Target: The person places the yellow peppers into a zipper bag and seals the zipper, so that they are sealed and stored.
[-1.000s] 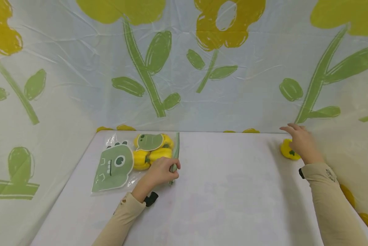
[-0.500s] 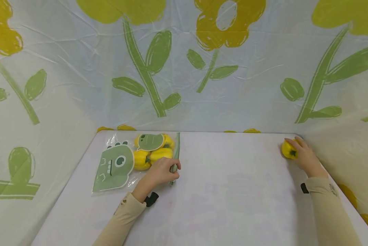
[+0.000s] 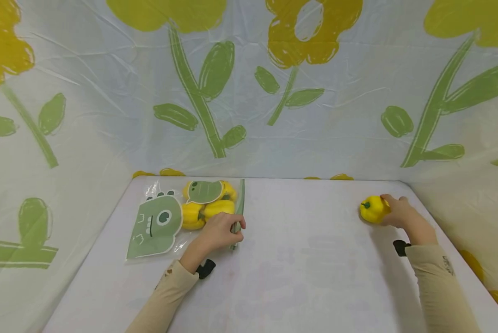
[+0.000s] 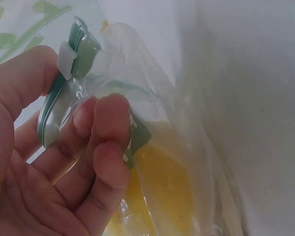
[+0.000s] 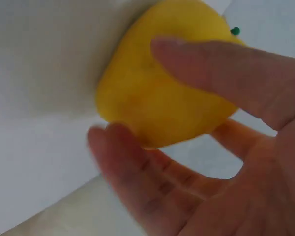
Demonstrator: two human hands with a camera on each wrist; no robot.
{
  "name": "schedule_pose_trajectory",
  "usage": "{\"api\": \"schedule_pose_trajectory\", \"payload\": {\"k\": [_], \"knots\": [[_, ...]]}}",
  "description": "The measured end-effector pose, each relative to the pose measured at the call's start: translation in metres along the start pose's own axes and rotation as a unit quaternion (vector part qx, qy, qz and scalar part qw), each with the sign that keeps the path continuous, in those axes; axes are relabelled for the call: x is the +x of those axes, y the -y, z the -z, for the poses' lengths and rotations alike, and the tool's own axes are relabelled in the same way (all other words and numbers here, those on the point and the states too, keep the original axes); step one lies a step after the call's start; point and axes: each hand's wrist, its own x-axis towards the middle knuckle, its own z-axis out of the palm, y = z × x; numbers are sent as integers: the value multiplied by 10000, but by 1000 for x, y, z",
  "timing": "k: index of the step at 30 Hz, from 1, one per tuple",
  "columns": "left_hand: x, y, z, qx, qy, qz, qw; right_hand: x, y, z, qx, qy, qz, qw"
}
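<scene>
My left hand [image 3: 220,232] pinches the green zip edge of a clear slider bag [image 3: 157,226] with a monster print, lying at the table's left. In the left wrist view, the white slider [image 4: 66,60] sits by the thumb, while curled fingers keep the bag's mouth lifted apart. Three yellow bell peppers [image 3: 193,216] show inside. Over at the right, my right hand [image 3: 400,216] grips another yellow bell pepper [image 3: 372,209], its green stem facing left in the head view. Thumb and fingers [image 5: 123,162] lie around it in the right wrist view.
A white table [image 3: 298,259] spans the space between both hands. Behind it and along both sides hangs a pale cloth [image 3: 332,129] printed with flowers.
My right hand came down onto the pepper at the far right, took hold of it and shifted it left, turning its stem leftward. The left hand and bag stayed in place.
</scene>
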Motion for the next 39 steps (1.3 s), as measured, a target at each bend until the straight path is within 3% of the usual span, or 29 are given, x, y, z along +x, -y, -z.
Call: {"api": "schedule_pose_trajectory", "payload": {"k": [5,10,22,29,34,39], "knots": [[0,0,0,-5,-10,0,10000,-8,14,-10,-61,-457,90,9989],[0,-1,1,16,10,38,10000,-6,17,-21,344,-727,202,9966],[-1,-4,3,-60,40,33,10000,-4,7,-34,811,-509,155,9953],[-1,-5,2,-47,54,75,9999,-1,23,-31,1326,-697,-58,9887],[0,-4,2,-71,66,71,9999,7,46,-29,1913,-1101,-297,9749],[0,-3,1,-53,46,68,10000,16,81,-30,2865,-1679,-485,9420]]}}
